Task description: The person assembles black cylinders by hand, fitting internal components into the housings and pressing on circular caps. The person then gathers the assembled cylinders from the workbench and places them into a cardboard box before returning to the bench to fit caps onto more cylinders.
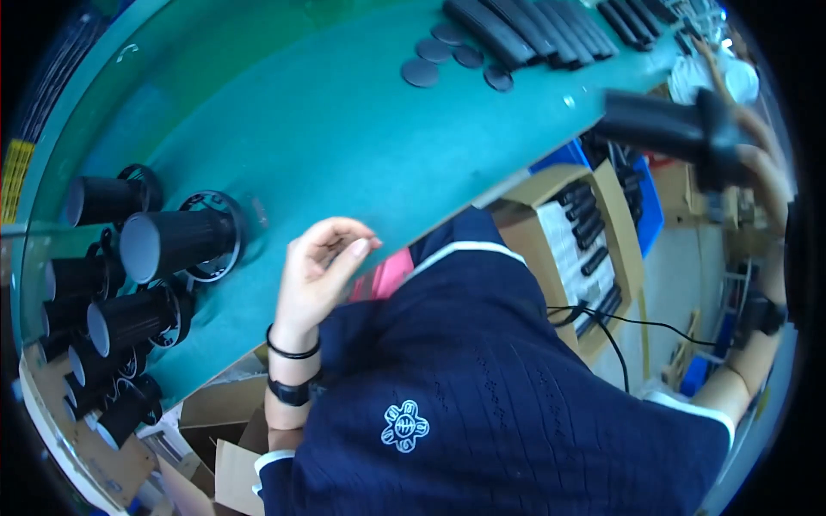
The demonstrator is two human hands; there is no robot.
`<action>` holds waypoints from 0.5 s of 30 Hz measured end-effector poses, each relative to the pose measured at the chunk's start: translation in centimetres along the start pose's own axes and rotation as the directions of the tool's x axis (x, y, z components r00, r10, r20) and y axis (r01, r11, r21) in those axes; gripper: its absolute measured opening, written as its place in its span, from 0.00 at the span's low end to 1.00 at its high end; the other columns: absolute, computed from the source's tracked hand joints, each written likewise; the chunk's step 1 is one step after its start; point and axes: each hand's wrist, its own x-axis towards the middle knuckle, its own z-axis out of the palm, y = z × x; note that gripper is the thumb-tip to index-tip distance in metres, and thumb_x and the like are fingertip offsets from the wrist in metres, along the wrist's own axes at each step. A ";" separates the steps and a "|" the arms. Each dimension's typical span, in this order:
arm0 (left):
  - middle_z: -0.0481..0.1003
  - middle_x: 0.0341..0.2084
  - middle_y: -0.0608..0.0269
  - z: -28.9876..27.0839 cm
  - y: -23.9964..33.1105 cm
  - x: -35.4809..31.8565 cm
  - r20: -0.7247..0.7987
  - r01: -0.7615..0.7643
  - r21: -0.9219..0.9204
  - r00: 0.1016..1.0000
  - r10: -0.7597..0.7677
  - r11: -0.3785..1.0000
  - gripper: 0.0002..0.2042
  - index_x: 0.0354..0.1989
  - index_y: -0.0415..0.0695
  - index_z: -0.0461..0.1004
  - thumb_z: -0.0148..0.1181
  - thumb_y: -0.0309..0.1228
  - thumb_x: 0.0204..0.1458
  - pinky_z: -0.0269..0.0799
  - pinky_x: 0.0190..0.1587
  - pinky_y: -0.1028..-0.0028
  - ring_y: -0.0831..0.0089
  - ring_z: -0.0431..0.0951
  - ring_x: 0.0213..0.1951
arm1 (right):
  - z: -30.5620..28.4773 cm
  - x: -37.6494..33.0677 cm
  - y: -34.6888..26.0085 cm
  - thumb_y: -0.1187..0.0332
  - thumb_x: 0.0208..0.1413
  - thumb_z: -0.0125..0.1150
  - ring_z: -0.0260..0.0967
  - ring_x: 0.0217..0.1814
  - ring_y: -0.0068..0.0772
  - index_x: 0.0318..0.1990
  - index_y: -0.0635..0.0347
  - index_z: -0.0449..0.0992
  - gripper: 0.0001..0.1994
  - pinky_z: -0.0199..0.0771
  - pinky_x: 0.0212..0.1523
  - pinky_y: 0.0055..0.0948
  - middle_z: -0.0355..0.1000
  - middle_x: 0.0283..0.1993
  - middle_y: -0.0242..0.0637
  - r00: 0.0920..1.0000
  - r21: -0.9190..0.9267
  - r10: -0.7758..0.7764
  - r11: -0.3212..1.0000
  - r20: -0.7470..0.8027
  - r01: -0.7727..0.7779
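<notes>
At the near edge of the green table [344, 129], the left hand [317, 275] rests with its fingers loosely curled and partly spread, holding nothing; the fingertips [361, 248] lie just at the table's rim. Two dark bands circle the wrist. To the left of this hand, a cluster of black cylinders [129, 292] lies on the table, each fitted with a ringed base, the nearest one [176, 242] pointing its open end toward the left. At the far right, beyond the table edge, the right hand [761, 168] is closed around a black tubular part [667, 129], blurred by motion. At the far edge lie black round discs [447, 56] beside a row of long black bars [533, 30]. Below the table on the right, a cardboard box [594, 241] holds further black pieces.
</notes>
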 end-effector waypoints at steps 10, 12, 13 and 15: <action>0.77 0.37 0.46 -1.5 6.8 -11.9 -0.113 -0.113 0.052 0.987 0.118 0.992 0.17 0.42 0.28 0.73 0.64 0.25 0.43 0.70 0.49 0.68 0.60 0.77 0.42 | -0.8 12.9 0.1 0.61 0.54 0.59 0.74 0.45 0.36 0.54 0.58 0.70 0.21 0.82 0.42 0.36 0.69 0.51 0.40 0.980 -0.341 -0.176 0.919 0.091 0.196; 0.77 0.34 0.42 -1.2 8.9 -14.7 -0.112 -0.324 0.212 0.929 0.352 0.922 0.21 0.41 0.28 0.73 0.66 0.30 0.41 0.72 0.44 0.66 0.56 0.78 0.38 | 0.4 16.3 0.6 0.60 0.54 0.60 0.74 0.45 0.36 0.54 0.58 0.70 0.21 0.82 0.42 0.36 0.69 0.51 0.41 0.968 -0.314 -0.196 0.919 0.159 0.238; 0.75 0.31 0.49 -0.2 10.6 -16.1 -0.191 -0.312 0.381 0.895 0.404 0.871 0.17 0.36 0.34 0.71 0.62 0.37 0.47 0.69 0.36 0.67 0.63 0.75 0.32 | 0.8 18.0 0.5 0.60 0.54 0.60 0.74 0.46 0.37 0.54 0.58 0.70 0.22 0.82 0.42 0.36 0.69 0.51 0.41 0.958 -0.306 -0.211 0.915 0.194 0.263; 0.72 0.30 0.57 0.6 13.1 -21.4 -0.239 -0.318 0.555 0.824 0.513 0.769 0.16 0.37 0.42 0.68 0.58 0.43 0.54 0.61 0.31 0.71 0.69 0.68 0.28 | 2.7 21.7 -0.4 0.59 0.53 0.60 0.73 0.46 0.37 0.54 0.58 0.70 0.22 0.82 0.43 0.37 0.70 0.52 0.41 0.928 -0.253 -0.257 0.911 0.269 0.325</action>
